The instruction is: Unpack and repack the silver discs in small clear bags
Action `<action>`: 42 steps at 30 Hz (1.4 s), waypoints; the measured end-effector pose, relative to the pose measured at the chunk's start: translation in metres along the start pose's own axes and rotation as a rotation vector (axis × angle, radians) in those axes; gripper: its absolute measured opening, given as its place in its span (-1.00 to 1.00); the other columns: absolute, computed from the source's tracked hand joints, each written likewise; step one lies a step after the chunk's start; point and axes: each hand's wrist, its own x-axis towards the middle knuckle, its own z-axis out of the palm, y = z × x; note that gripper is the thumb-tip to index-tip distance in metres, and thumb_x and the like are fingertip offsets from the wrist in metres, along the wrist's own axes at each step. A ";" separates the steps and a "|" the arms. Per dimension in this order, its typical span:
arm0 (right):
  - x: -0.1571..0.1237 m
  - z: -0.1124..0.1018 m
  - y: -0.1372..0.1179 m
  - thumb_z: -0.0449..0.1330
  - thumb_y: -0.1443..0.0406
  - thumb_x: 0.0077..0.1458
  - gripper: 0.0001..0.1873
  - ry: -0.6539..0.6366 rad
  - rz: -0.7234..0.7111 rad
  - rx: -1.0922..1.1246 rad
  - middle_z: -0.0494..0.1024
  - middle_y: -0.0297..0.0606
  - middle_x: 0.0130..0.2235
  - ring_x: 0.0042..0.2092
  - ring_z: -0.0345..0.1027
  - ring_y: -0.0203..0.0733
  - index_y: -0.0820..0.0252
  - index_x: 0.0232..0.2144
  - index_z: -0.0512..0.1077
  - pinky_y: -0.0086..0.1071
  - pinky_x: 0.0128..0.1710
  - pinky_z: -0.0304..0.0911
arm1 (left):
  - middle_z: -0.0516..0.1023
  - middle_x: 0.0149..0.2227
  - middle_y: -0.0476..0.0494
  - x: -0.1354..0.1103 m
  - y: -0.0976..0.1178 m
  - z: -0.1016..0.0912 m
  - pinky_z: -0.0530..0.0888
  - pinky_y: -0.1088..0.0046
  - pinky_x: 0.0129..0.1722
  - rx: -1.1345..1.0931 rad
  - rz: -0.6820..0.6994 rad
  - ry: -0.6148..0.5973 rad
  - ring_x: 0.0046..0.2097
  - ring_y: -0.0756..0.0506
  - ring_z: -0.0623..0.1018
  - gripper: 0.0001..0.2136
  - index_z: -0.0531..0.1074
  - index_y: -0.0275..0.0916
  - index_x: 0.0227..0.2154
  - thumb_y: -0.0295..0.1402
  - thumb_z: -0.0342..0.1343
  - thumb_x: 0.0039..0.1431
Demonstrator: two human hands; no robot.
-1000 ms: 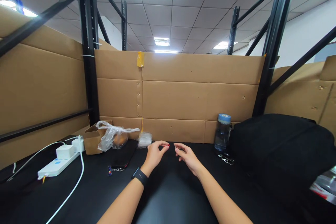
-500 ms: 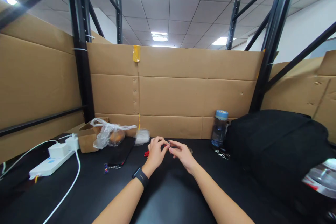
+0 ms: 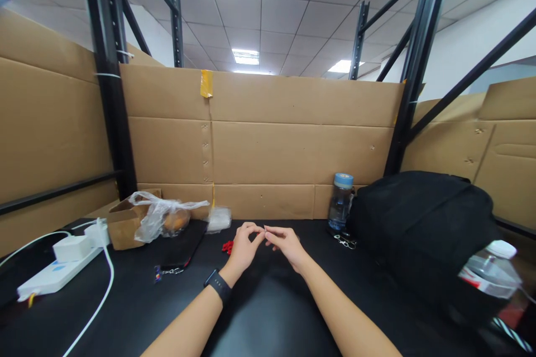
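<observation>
My left hand (image 3: 244, 246) and my right hand (image 3: 285, 244) meet over the middle of the black table (image 3: 268, 312). Both pinch with thumb and forefinger, fingertips nearly touching each other around something too small to make out. A dark band sits on my left wrist (image 3: 218, 285). A small red object (image 3: 228, 246) lies on the table just left of my left hand.
A black phone (image 3: 182, 245) with a keychain lies left of the hands. Behind it are a cardboard box (image 3: 121, 223) and a plastic bag (image 3: 167, 217). A white power strip (image 3: 54, 273) sits far left. A water bottle (image 3: 340, 201), keys (image 3: 344, 242) and a black backpack (image 3: 419, 234) stand right.
The two hands have come together, from apart to fingertips nearly touching. The red object, earlier at my left fingertips, now lies on the table. The camera has swung slightly right.
</observation>
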 end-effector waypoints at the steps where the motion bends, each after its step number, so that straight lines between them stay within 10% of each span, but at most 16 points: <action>1: 0.000 0.000 0.000 0.41 -0.03 -0.07 -0.41 -0.010 -0.005 0.003 0.66 -0.13 -0.14 -0.24 0.51 -0.12 0.12 -0.03 0.59 -0.35 -0.37 0.28 | 0.52 -0.12 -0.17 0.001 0.001 -0.001 0.39 0.24 0.06 -0.015 -0.007 0.001 -0.03 -0.19 0.48 -0.76 0.60 -0.16 -0.30 -0.15 0.11 0.24; 42: 0.002 0.001 0.004 0.48 0.09 -0.18 -0.53 0.018 -0.032 0.005 0.66 -0.14 -0.15 -0.31 0.50 -0.19 0.18 -0.20 0.60 -0.32 -0.31 0.36 | 0.51 -0.15 -0.11 -0.002 0.006 -0.007 0.39 0.21 0.07 0.045 0.022 0.032 -0.03 -0.16 0.49 -0.89 0.59 -0.11 -0.32 -0.30 0.16 0.23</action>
